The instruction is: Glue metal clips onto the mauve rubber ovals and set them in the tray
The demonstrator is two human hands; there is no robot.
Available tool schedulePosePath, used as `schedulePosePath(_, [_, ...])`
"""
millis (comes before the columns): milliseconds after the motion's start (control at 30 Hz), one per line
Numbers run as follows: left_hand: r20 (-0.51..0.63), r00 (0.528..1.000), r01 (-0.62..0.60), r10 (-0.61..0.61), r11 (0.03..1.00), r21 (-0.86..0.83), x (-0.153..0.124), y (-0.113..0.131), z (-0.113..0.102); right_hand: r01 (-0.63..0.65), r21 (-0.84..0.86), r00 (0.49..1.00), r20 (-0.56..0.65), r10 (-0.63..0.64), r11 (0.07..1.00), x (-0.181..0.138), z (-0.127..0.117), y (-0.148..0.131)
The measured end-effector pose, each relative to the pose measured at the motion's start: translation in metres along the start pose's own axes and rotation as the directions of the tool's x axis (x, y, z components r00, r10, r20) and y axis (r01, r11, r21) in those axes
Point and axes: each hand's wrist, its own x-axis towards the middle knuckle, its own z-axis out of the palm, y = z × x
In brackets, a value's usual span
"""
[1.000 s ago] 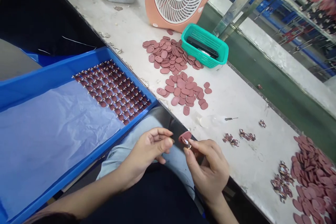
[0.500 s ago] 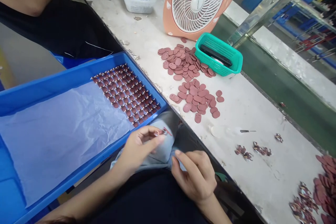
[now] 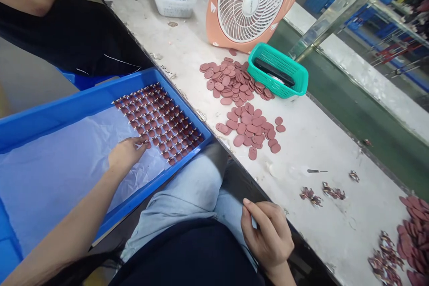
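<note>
One brown disc pinched by left hand, blue tray beneath, right hand closed

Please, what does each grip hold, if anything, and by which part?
Left grip: at the edge of a brown piece; whether held cannot be told. Right grip: nothing visible.

Blue tray; reddish-brown discs; green basket; orange-white fan.

An orange fan right beside a green basket, with a white tub nearby.
</note>
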Motion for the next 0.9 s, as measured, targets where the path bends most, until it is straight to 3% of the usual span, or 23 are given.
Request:
schedulePosePath(233, [-0.031,0.995,-0.091,0.096,0.985,0.144,0.013,-0.018,0.019,-0.028,-0.027,1.0,-0.007,0.028,0.999,-0.001,-0.002,0.004])
schedulePosePath(400, [-0.178,0.96,-0.186,0.216,0.967,0.172,0.011,-0.003,0.011,-0.114,-0.092,0.992,-0.066,0.109,0.989,-0.007,-0.01,0.016])
schedulePosePath(467, [-0.313,0.907,-0.241,0.282,0.957,0.164,0.006,0.018,0.009,-0.204,-0.131,0.971,-0.15,0.184,0.97,-0.012,-0.015,0.025])
schedulePosePath(533, [-0.44,0.824,-0.322,0.355,0.935,0.151,-0.001,0.05,0.01,-0.327,-0.149,0.924,-0.256,0.283,0.933,-0.015,-0.018,0.034])
schedulePosePath(600, [-0.483,0.747,-0.446,0.456,0.883,0.145,-0.01,0.09,0.014,-0.437,-0.139,0.87,-0.316,0.379,0.889,-0.014,-0.018,0.043])
schedulePosePath(700, [-0.401,0.66,-0.638,0.636,0.756,0.149,-0.018,0.147,0.021,-0.571,-0.116,0.81,-0.243,0.534,0.813,-0.003,-0.015,0.054])
schedulePosePath(767, [-0.303,0.587,-0.749,0.751,0.645,0.149,-0.017,0.173,0.024,-0.652,-0.083,0.755,-0.168,0.634,0.754,0.009,-0.011,0.059])
schedulePosePath(833, [-0.258,0.524,-0.811,0.812,0.568,0.142,-0.012,0.185,0.026,-0.698,-0.027,0.713,-0.114,0.692,0.715,0.019,-0.008,0.063])
schedulePosePath(900, [-0.285,0.485,-0.833,0.827,0.536,0.137,-0.008,0.183,0.028,-0.701,0.048,0.706,-0.09,0.702,0.711,0.025,-0.007,0.065])
